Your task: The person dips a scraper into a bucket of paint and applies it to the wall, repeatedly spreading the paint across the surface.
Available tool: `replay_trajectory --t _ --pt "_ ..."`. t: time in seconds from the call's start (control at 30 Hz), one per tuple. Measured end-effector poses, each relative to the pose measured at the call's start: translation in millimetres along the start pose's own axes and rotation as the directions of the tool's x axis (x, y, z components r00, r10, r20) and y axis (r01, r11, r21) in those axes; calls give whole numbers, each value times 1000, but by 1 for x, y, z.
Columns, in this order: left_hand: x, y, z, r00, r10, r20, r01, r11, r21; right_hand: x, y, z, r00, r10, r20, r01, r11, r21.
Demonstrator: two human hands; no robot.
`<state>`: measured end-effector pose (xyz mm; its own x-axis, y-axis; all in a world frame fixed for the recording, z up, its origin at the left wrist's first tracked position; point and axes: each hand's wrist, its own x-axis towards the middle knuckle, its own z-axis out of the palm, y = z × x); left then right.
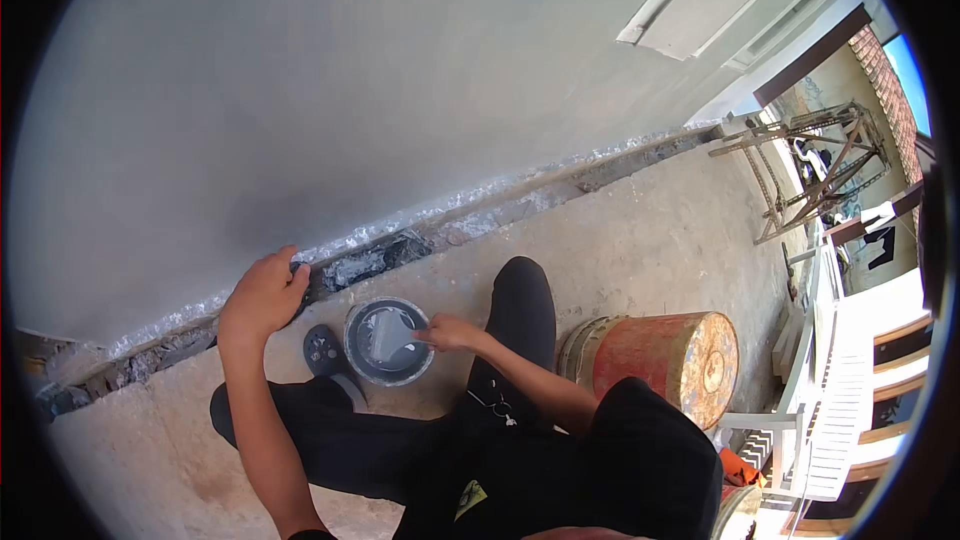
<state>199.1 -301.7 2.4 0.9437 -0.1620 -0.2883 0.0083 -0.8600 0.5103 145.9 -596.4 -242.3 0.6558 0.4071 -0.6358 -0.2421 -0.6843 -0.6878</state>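
The left hand (265, 292) is at the foot of the smooth grey wall (330, 90), where the wall meets a rough, broken channel (400, 245) of rubble running along the concrete floor (650, 240). Its fingers are curled against the wall's lower edge; whether the grip encloses anything cannot be determined.

Just right of that hand, a dark sandal (322, 350) on the person's foot rests on the floor, touching the rim of a small round bucket (388, 342). The bucket stands on the floor between the person's legs and holds grey-white paste.

The right hand (447, 333) is over the bucket's right rim, its grip clenched on a flat-bladed tool (395, 338), whose pale blade lies inside the bucket. The handle is hidden by the fingers.

Farther right, beside the bent knee, a rusty red drum (665, 355) lies on its side. Beyond it stand white railings (830, 390); a metal frame (810, 165) stands upper right. No readable brand or writing is visible on any item.
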Motion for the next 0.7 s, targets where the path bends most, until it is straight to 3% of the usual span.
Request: replay_trajectory --t 0.1,0.2,0.3,0.4,0.5,0.53,0.7 --pt "8 1 3 999 31 -22 -30 1000 7 -15 -5 -8 971 149 185 -201 932 301" --pt "12 7 1 999 30 25 -30 999 22 -36 -19 -26 979 116 170 -196 778 596" --pt "14 7 2 999 46 7 -46 999 28 -45 -40 -71 995 79 -53 -12 657 754" --pt "17 7 4 998 66 13 -66 997 40 -54 -55 -154 902 72 -425 271 673 688" --pt "16 12 5 997 67 43 -69 997 46 -68 -61 -254 648 79 -757 444 769 460" --pt "15 13 5 996 74 49 -76 996 50 -75 -60 -288 570 84 -817 481 772 415" --pt "17 5 7 995 79 62 -82 996 44 -104 -50 -406 364 109 -925 550 776 308"
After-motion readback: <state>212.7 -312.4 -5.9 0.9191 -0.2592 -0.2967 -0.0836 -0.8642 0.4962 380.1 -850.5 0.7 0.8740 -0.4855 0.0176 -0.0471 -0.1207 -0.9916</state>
